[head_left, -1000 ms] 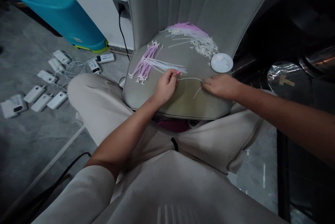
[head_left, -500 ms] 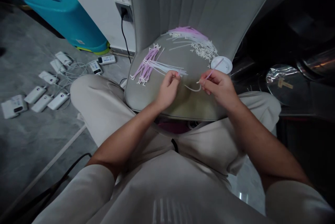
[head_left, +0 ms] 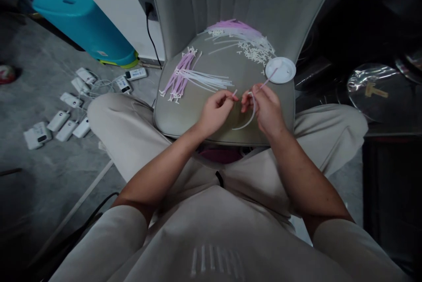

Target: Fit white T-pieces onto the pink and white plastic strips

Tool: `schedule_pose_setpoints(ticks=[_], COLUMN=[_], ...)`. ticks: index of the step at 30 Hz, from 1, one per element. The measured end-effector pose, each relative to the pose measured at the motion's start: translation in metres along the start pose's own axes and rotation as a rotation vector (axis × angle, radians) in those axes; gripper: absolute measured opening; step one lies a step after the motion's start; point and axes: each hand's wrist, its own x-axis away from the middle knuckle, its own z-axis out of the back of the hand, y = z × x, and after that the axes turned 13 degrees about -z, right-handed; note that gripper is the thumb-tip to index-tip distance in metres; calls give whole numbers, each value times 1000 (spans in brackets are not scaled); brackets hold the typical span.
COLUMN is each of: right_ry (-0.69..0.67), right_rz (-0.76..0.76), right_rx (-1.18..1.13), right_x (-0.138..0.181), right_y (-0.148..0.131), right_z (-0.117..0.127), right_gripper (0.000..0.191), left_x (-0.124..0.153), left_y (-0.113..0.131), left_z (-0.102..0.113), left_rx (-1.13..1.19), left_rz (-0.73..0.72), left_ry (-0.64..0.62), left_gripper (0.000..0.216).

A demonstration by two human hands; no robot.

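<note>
White dish [head_left: 287, 78] holds something pale [head_left: 278, 62] near the held pink tube [head_left: 268, 80].

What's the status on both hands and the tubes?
Left hand: pink tip showing at fingers. Right hand: holding pink tube, curved white tube. Dish just beyond right hand.

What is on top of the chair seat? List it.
On the seat: clustered pink and white strips at left, loose strips and small white pieces toward the back, a white dish at right. What they cover cannot be seen.
</note>
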Motion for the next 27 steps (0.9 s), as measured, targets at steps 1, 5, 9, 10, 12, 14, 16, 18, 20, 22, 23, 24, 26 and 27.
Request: schedule_pose_setpoints(ticks=[1,5,9,10,12,14,16,18,20,22,23,24,26,27], right_ry=[12,17,90,117,148,158,165,176,190,198,197,196,188,181], right_rz=[-27,-82,-105,-101,-84,-78,-90,-80,-61,-75,-90,-100,-88,-70], right_rx=[-12,1,99,125,168,201,219,206,186,192,201,206,206,202], right_x=[-2,-9,-16,-18,-20,-22,-23,-23,-21,-19,-18,-17,-14,-13], right_y=[2,9,12,13,14,15,15,15,15,15,14,13,13,13], right_z=[2,10,17,18,18,15,12,9,8,8,9,9,10,10], right_gripper=[51,49,39,38,37,36,36,39,41,41,40,39,36,34], left_x=[-3,-19,-32,-33,-32,-30,-28,-27,-27,-27,-27,-27,-27,-27], left_y=[-4,-22,-33,-34,-32,-29,-26,-24,-23,-23,-22,-22,-20,-19], left_z=[-1,-3,0,1,3,5,5,6,6,6,6,7,7,7], left_rx=[-40,-213,-280,-288,-299,-301,-292,-258,-215,-181,-168,-160,-163,-174], left_rz=[4,-46,-143,-147,-142,-137,-129,-114,-99,-89,-87,-86,-96,-105], left_ry=[4,-55,-201,-225,-260,-291,-301,-303,-299,-296,-296,-296,-299,-301], left_gripper=[17,20,23,21,18,16,16,17,17,16,16,15,15,15])
